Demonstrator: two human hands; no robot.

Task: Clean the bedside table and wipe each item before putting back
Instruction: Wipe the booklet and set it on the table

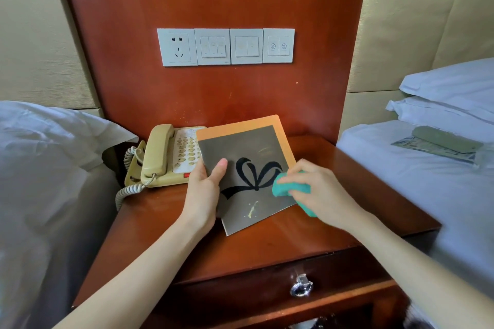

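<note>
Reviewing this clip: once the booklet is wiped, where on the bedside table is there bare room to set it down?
Bare wood runs along the bedside table's front edge, under the forearms, and on the right side toward the right bed. The back left is crowded: the telephone and its coiled cord sit there, with the booklet, held by the left hand and wiped by the right hand with the cloth, beside it.

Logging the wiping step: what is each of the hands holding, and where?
Left hand grips the grey card by its left edge, thumb on its face. Right hand grips the teal cloth, bunched under its fingers.
</note>
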